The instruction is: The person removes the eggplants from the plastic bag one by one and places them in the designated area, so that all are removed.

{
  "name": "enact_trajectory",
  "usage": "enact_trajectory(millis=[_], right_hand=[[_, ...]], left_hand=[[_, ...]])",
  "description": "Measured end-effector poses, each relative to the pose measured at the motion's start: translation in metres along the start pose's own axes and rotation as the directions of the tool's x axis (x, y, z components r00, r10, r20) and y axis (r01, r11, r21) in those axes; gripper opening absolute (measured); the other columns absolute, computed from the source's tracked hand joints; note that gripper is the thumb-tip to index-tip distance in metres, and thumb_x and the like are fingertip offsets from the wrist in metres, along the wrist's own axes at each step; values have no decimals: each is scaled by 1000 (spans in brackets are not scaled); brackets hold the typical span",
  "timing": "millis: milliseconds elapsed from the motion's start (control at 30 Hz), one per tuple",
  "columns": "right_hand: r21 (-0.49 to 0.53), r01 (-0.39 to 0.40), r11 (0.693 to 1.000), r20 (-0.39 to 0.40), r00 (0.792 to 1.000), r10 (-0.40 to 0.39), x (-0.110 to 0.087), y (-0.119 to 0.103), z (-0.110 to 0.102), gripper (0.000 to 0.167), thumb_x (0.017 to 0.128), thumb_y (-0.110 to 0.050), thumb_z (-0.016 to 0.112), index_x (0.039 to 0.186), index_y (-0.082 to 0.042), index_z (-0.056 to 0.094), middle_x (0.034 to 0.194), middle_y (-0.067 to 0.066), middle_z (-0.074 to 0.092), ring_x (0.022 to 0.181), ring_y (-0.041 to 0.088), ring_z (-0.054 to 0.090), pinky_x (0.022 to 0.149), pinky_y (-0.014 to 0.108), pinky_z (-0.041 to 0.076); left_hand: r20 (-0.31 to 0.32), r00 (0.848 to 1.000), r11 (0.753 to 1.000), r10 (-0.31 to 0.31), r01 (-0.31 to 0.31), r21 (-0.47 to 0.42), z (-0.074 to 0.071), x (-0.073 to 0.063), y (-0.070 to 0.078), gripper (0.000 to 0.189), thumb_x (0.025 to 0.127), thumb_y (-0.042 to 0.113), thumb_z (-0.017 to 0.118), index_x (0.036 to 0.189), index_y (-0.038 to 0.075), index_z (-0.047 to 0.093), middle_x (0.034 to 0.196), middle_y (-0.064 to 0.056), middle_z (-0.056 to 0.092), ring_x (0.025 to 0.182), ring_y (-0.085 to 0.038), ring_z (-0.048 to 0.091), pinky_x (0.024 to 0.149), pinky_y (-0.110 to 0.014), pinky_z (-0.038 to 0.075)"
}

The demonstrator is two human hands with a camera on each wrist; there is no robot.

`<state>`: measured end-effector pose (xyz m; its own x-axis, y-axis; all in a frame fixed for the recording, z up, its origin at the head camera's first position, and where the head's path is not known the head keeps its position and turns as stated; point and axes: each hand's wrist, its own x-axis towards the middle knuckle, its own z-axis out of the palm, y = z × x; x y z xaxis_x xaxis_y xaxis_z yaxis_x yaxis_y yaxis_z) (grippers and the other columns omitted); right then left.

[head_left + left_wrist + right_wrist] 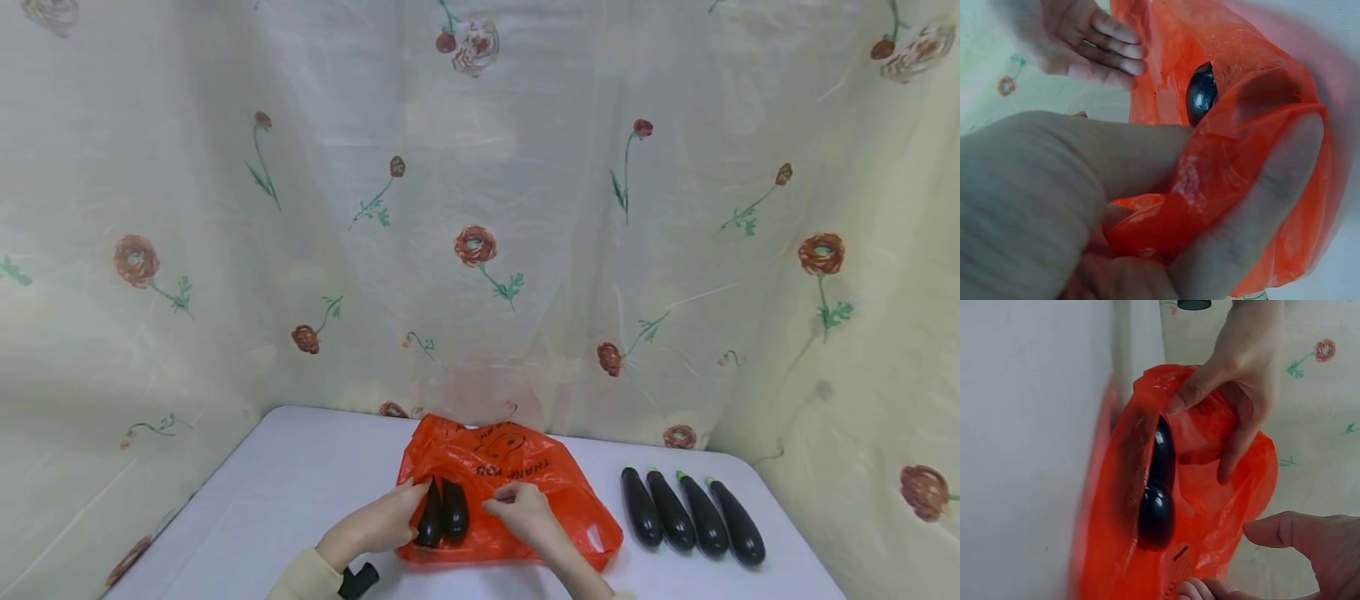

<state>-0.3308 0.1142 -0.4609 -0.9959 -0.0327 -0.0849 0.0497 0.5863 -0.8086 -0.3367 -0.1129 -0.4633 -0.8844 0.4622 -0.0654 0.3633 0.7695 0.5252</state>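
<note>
A red plastic bag (525, 467) with dark lettering lies on the table with its mouth toward me. Two dark eggplants (453, 510) lie side by side in its opening; in the right wrist view their glossy ends (1157, 515) show behind the bag's edge. My left hand (393, 512) grips the bag's rim at the left, the plastic (1222, 169) bunched between thumb and fingers. Over the middle of the bag hovers my right hand (521, 510), thumb and fingers apart in the right wrist view, holding nothing.
Several more eggplants (693, 512) lie in a row to the right of the bag, green stem ends away from me. The white table (315, 467) meets a flowered curtain (480, 333) at the back. A black wrist strap (358, 581) shows below my left sleeve.
</note>
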Motion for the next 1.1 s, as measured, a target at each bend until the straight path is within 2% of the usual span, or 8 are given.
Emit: enact_trajectory(millis=[233,567,700,800,967,1100], right_hand=[[-40,51,998,2,999,-51,0,2,17,26,82,-25,74,92,-2,70,84,3,65,75,15,55,63,28,50],[-39,-23,999,7,1000,23,4,4,40,30,82,-29,74,91,-1,68,79,2,62,72,15,54,61,28,48],[-16,-10,1000,-17,1000,9,3,3,47,27,81,-30,74,74,-6,65,62,-4,48,58,12,45,50,23,36],[-1,13,1000,-28,1000,-13,2,1,51,33,81,-31,73,60,-12,57,53,-6,35,50,10,35,45,21,27],[11,40,999,-43,998,-39,2,-1,58,43,82,-33,73,54,-17,45,48,-8,31,45,9,31,42,20,23],[28,56,998,-62,997,-54,8,2,62,44,82,-32,72,51,-18,43,47,-9,30,42,7,29,40,19,23]], left_hand=[[-4,1000,1000,17,-17,8,1,0,-2,74,77,-8,71,144,-3,39,146,-19,44,126,-31,52,99,-47,49],[-17,999,999,48,-47,11,-2,-1,-1,74,77,-8,71,144,-2,40,144,-19,47,125,-30,54,100,-47,48],[-20,998,998,51,-51,24,-4,-3,0,73,77,-8,71,143,-4,39,144,-20,46,126,-31,53,100,-46,48],[-22,999,998,49,-48,33,-5,-3,1,73,77,-7,71,143,-5,40,144,-21,46,126,-32,52,101,-47,48],[-18,999,998,50,-49,27,-3,-2,0,74,77,-8,71,143,-5,39,146,-20,44,128,-32,51,101,-47,47],[-19,997,997,76,-76,13,-1,-1,-2,76,75,-9,71,144,-1,39,146,-19,44,127,-30,52,101,-47,48]])
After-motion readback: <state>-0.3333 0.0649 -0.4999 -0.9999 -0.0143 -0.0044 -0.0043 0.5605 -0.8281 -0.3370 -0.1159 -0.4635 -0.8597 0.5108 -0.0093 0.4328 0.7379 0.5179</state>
